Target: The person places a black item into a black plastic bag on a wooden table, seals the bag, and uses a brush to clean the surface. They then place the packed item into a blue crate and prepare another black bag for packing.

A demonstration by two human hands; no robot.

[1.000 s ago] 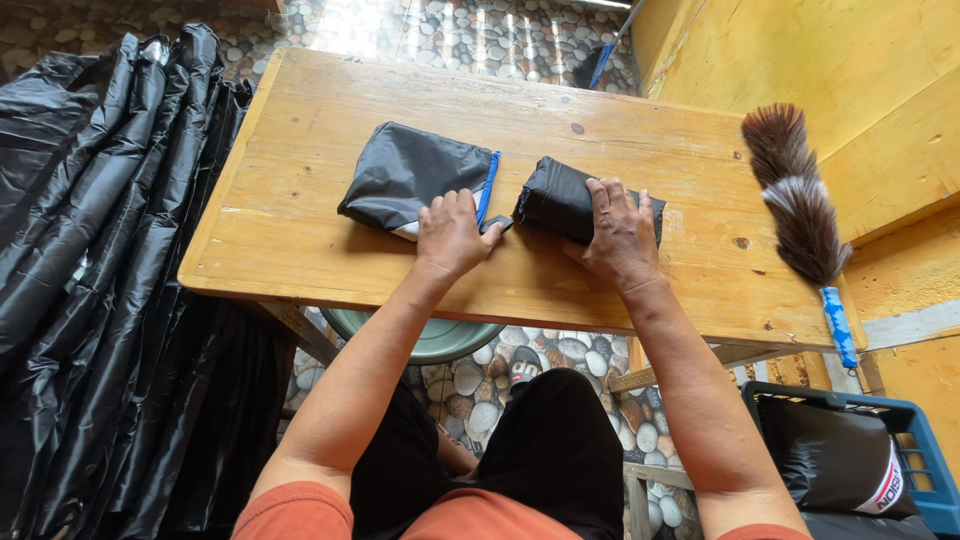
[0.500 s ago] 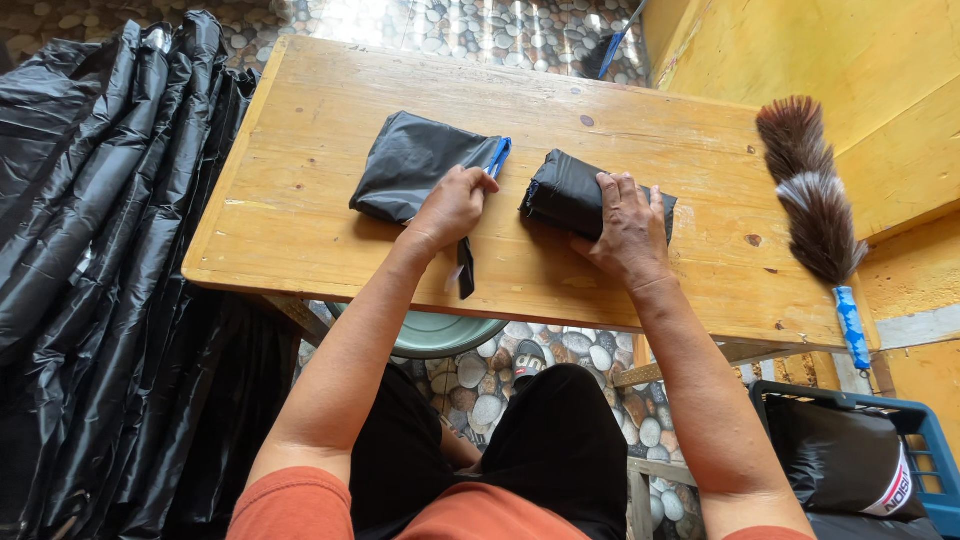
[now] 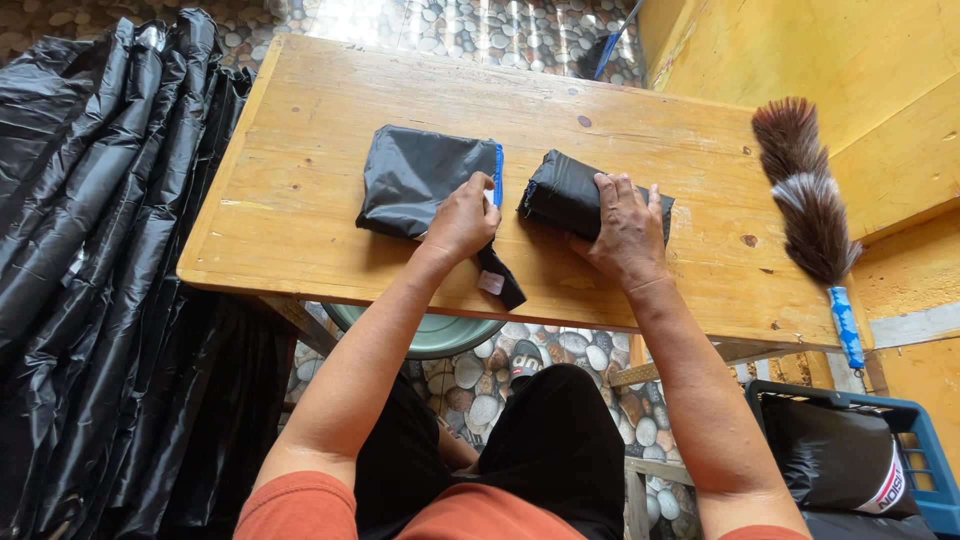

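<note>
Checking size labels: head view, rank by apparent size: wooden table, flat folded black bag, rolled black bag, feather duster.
1. wooden table
2. flat folded black bag
3. and 4. feather duster and rolled black bag under the right hand: too close to rank; the hand hides part of the roll.

I have only the head view, worn high and tilted steeply down over my own lap. It faces forward toward twelve o'clock across the wooden table (image 3: 300,200), close enough that both forearms run in from the bottom edge. Black sheeting (image 3: 90,270) fills nine o'clock; a feather duster (image 3: 808,210) lies at two o'clock.
</note>
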